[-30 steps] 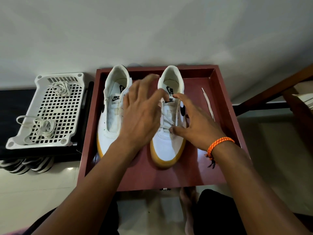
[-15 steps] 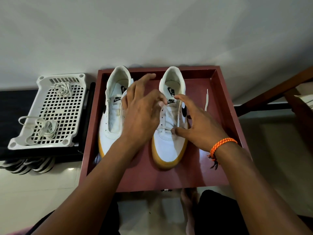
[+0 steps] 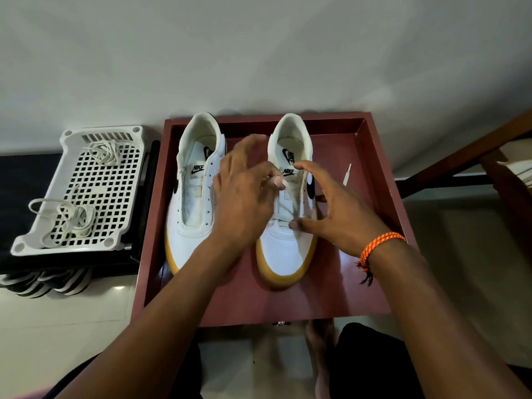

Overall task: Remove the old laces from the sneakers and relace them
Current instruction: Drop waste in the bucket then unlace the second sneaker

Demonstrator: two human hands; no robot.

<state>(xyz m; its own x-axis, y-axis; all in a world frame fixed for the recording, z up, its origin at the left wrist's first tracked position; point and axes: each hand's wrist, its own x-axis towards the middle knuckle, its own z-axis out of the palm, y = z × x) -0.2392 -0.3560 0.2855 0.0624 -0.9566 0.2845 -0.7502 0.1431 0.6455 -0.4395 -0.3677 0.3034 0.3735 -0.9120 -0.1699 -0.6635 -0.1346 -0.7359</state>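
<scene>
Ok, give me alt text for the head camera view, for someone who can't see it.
Two hands work a white lace on the right sneaker of a white pair in a red-brown tray; the left sneaker is unlaced. Loose laces lie in a white basket beside it.

A dark red tray [image 3: 374,197] carries two white sneakers [image 3: 190,214] [image 3: 285,249], side by side.

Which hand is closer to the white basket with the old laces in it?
Left. The left hand is between the two sneakers, on the side toward the white basket. The right hand is over the right sneaker, farther from the basket.
</scene>
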